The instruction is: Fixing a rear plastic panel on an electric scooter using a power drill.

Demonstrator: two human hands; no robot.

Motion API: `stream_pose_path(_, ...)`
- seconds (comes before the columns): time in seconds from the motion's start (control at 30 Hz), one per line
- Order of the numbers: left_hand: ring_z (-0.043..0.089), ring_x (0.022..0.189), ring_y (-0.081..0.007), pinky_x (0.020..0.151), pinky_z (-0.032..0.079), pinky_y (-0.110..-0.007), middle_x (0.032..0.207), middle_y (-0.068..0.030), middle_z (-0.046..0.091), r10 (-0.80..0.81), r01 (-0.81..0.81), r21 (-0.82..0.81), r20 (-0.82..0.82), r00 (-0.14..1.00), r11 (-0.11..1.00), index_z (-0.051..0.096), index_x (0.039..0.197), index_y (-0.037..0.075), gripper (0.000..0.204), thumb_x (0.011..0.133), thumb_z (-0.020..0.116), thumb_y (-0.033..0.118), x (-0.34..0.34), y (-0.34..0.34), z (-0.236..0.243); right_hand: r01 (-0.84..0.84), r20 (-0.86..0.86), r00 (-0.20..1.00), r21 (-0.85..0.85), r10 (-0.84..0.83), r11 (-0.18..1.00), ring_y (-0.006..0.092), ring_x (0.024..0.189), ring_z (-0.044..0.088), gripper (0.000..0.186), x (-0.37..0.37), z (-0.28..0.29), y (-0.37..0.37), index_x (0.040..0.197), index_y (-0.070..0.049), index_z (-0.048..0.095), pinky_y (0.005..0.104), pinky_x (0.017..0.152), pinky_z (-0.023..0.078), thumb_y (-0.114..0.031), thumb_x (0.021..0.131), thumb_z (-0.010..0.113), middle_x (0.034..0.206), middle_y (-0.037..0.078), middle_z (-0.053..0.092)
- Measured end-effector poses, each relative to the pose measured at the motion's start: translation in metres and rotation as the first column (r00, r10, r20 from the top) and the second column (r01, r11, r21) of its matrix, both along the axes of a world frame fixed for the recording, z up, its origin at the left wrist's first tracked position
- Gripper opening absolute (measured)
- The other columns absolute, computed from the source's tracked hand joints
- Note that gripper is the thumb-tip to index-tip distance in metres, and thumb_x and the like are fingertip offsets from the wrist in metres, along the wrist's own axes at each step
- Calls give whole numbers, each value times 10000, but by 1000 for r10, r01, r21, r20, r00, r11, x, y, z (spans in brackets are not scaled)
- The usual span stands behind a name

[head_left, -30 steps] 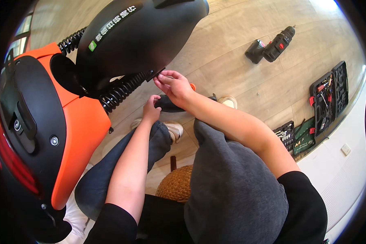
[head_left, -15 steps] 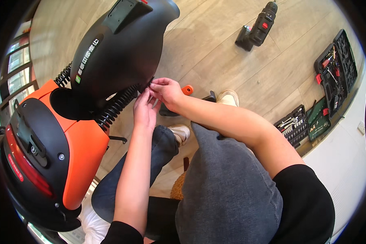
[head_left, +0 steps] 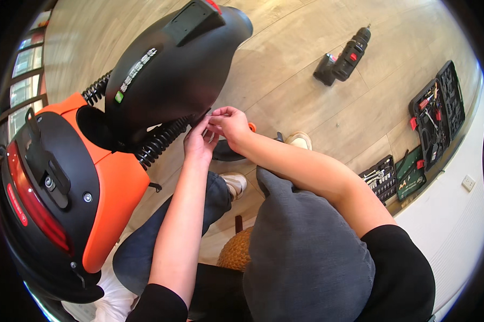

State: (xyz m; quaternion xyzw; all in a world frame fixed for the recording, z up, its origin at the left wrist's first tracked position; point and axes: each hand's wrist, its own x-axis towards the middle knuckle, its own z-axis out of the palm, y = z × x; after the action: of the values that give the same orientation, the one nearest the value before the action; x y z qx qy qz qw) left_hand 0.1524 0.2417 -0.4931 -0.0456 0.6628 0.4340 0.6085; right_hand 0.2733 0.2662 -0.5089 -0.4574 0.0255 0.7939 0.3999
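Observation:
An orange-and-black scooter body (head_left: 121, 201) fills the left side, with a long red tail light (head_left: 38, 196). A curved black fender (head_left: 172, 80) with pale lettering extends beyond it. Between them runs a black coil spring (head_left: 164, 142), and a second spring (head_left: 96, 89) shows on the far side. My left hand (head_left: 200, 144) is at the spring's outer end, by the fender's lower edge, fingers bent and pressed together. My right hand (head_left: 231, 127) meets it there in a pinch, fingertips touching the left ones. Whatever lies between the fingertips is too small or hidden to name.
A black cordless drill (head_left: 348, 58) lies on the wooden floor ahead. To the right are an open black tool case (head_left: 435, 115), a socket set (head_left: 379, 180) and a green tool tray (head_left: 411, 174). Behind my hands, a dark part (head_left: 228, 152) rests near my shoes.
The whole view has shifted, so the scooter and fender appear a little further right and lower. Both hands stay together at the same place by the spring's end.

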Motion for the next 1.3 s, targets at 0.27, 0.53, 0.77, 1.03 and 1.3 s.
stream_pose_path(0.27,644,891,-114,808,507,-325,984,13,706,5,-6,-8,-128,992,1000,717,1031,122,109,928,701,154,19,6,10,-207,137,974,196,183,958,187,855,678,204,17,8,0,1051,27,556,286,785,551,81,858,593,973,117,676)
stream_pose_path(0.53,688,792,-145,700,568,-291,939,-34,716,118,-128,-65,-135,984,990,719,977,47,69,911,698,53,26,15,13,-536,570,776,374,268,757,184,1015,650,251,24,9,-5,1130,8,540,311,866,538,28,883,579,1084,122,680)
stream_pose_path(0.77,686,986,-182,845,566,-329,1070,-54,709,126,-126,11,-9,992,992,674,1056,43,139,920,699,59,16,8,-2,-656,824,548,315,146,686,198,919,698,243,98,9,-10,1095,-36,611,334,746,546,-103,864,650,964,118,719)
stream_pose_path(1.03,641,1094,-159,954,517,-356,1164,-38,698,104,-107,110,35,994,988,679,1086,80,141,953,669,126,-1,-4,-13,-174,956,242,214,-169,961,251,1037,593,735,271,-67,4,1300,-6,488,370,911,497,-198,703,871,1136,148,609)
stream_pose_path(1.3,636,1089,-142,948,494,-340,1214,-27,687,47,-53,123,51,998,991,680,1106,99,162,951,676,145,9,-3,-11,-334,834,292,547,-467,768,220,1047,607,643,294,-95,78,1254,-6,562,349,945,485,-256,752,877,1152,121,630)
